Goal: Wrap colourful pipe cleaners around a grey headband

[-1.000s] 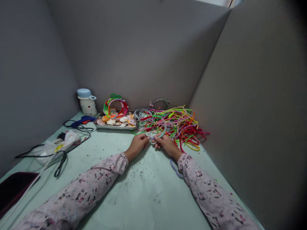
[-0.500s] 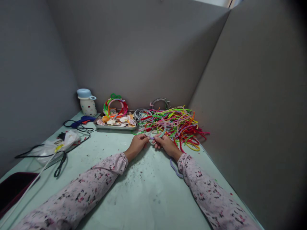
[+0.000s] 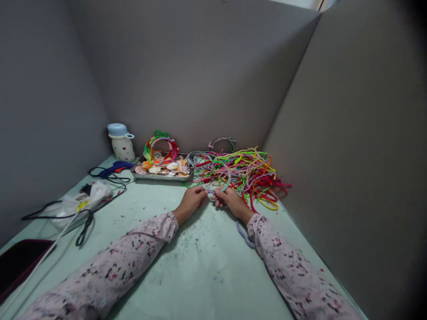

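Between my hands is a hoop [image 3: 228,176], partly wrapped in pale green and pink fuzzy pipe cleaner. My left hand [image 3: 192,198] pinches its left side, where a short lavender piece [image 3: 211,191] crosses toward the other hand. On the right, my right hand [image 3: 230,199] is closed around the wrapped part, fingers curled underneath. The exact grip of the fingertips is too small to make out. A lavender pipe cleaner [image 3: 245,235] lies on the table beside my right wrist, partly under the sleeve.
Behind my hands lies a tangled heap of coloured pipe cleaners [image 3: 256,166]. A metal tray [image 3: 163,178] of seashells carries several finished hoops [image 3: 173,151]. At left are a bottle [image 3: 122,144], a blue glue gun [image 3: 115,169], black cables [image 3: 87,229], a plastic bag [image 3: 65,206] and a dark bin [image 3: 23,262].
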Motion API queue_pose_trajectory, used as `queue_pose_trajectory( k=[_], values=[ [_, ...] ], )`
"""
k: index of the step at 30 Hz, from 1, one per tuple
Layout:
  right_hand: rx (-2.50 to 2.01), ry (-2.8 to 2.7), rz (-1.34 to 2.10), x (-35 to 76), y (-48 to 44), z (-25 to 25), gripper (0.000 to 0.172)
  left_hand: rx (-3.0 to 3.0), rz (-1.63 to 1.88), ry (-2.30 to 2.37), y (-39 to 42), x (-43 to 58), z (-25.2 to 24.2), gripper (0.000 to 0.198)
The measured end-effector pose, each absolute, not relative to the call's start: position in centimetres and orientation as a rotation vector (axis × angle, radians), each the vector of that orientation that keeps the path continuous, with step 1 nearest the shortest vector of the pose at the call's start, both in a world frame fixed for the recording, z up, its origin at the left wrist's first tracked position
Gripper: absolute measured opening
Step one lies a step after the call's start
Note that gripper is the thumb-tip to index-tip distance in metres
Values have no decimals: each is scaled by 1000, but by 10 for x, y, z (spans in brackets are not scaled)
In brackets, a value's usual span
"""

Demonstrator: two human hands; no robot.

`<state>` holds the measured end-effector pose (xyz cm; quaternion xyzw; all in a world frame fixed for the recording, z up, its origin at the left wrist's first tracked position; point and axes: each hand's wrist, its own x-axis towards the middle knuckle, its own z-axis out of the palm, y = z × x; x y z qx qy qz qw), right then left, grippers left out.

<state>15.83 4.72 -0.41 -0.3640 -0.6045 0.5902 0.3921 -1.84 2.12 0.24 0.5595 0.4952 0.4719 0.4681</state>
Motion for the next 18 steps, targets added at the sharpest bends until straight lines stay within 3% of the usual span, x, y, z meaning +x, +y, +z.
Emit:
queue_pose_trajectory(
  k=[18],
  values=[
    [-937, -1544, 1494, 159, 46, -3, 31, 1345, 1170, 1179, 21, -18, 5, 23]
  ],
)
